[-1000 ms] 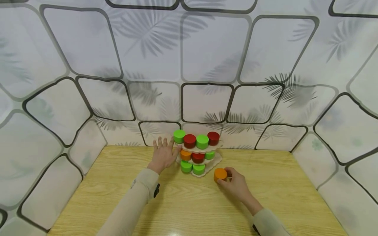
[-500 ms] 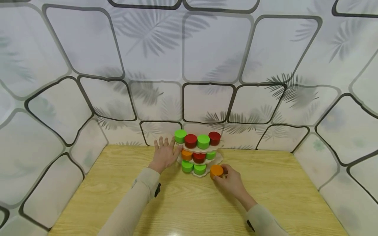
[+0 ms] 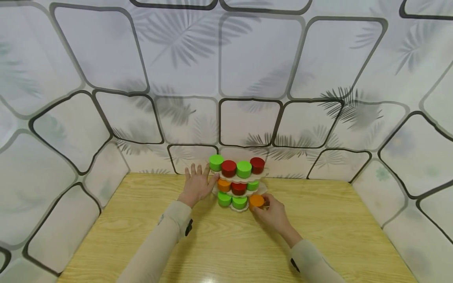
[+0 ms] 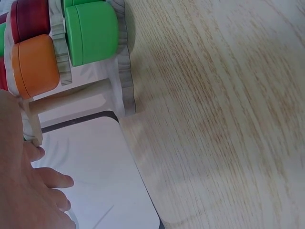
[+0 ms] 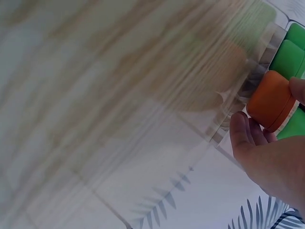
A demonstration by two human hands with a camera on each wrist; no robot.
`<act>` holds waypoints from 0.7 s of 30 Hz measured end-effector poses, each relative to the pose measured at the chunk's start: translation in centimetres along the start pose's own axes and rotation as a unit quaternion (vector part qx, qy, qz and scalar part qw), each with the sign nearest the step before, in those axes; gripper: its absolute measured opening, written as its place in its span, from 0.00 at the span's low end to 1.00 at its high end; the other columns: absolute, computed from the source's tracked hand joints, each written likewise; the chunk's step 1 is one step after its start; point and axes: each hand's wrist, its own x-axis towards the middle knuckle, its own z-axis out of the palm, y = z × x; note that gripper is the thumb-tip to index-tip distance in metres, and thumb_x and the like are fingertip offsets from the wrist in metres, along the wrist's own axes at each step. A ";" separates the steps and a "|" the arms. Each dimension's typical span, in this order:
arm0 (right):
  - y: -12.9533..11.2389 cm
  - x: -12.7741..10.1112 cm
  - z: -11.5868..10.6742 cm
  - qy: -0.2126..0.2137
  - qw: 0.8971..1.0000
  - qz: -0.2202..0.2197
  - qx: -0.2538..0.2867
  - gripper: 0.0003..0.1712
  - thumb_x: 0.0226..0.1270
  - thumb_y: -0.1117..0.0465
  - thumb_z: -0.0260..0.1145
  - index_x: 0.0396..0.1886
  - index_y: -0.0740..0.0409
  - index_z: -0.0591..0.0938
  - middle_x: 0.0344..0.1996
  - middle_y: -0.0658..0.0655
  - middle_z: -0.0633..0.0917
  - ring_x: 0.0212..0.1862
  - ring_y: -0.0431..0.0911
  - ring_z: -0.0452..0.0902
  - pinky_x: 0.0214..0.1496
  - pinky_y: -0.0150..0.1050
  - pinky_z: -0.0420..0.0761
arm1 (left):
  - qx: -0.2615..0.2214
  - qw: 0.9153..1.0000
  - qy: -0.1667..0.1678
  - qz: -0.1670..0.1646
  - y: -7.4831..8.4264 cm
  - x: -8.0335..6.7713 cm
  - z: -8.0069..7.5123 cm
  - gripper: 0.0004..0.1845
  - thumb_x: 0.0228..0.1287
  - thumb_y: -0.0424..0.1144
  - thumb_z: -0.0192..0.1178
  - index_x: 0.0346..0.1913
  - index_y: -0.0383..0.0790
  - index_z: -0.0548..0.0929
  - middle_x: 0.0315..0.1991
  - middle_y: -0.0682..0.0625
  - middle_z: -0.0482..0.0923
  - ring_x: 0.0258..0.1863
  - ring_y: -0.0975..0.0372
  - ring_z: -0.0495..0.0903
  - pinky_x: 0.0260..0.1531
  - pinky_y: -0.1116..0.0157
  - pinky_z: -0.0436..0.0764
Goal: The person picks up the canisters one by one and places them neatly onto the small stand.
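Observation:
A tiered wooden stand with scalloped shelves [image 3: 239,180] holds round lidded tins in green, red and orange. My right hand [image 3: 277,216] pinches an orange tin [image 3: 256,201] between thumb and fingers at the right of the bottom shelf, beside a green tin [image 3: 239,203]. In the right wrist view that orange tin [image 5: 269,98] is over the shelf edge; whether it bears on the shelf I cannot tell. With fingers spread, my left hand [image 3: 196,187] lies at the stand's left side, its thumb by the shelves. In the left wrist view another orange tin [image 4: 40,67] sits on the middle shelf.
The stand is on a light wood-grain table [image 3: 212,243], close to the back wall [image 3: 247,122]. Patterned sheets with dark outlines and leaf prints enclose the table at the back and both sides. Green and red tins [image 3: 229,168] fill the top shelf.
My right hand has carried the orange tin leftward and slightly back, from over the table to the bottom shelf's right side. The left hand has stayed by the stand.

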 end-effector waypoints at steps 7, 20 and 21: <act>0.0 0.5 0.6 0.002 1.000 0.004 0.006 0.27 0.63 0.61 0.78 0.59 0.66 0.81 0.48 0.63 0.88 0.49 0.53 0.84 0.52 0.48 0.86 | -0.003 1.000 -0.002 0.000 0.0 0.1 0.0 0.43 0.83 0.68 0.30 0.85 0.41 0.55 0.81 0.26 0.55 0.83 0.31 0.45 0.80 0.32 0.42; -0.1 1.0 1.4 0.007 0.999 0.008 0.031 0.29 0.64 0.61 0.78 0.62 0.66 0.80 0.49 0.64 0.88 0.50 0.53 0.85 0.54 0.50 0.86 | -0.005 1.000 -0.004 -0.004 0.0 0.1 -0.1 0.43 0.83 0.68 0.31 0.85 0.41 0.55 0.81 0.26 0.55 0.83 0.32 0.45 0.81 0.33 0.41; -0.1 1.0 1.5 0.007 0.999 0.009 0.032 0.29 0.64 0.61 0.78 0.62 0.66 0.80 0.49 0.64 0.88 0.50 0.54 0.85 0.54 0.50 0.86 | -0.004 1.000 -0.004 -0.004 0.0 0.1 0.0 0.43 0.83 0.68 0.31 0.85 0.41 0.55 0.81 0.26 0.55 0.83 0.32 0.45 0.81 0.33 0.42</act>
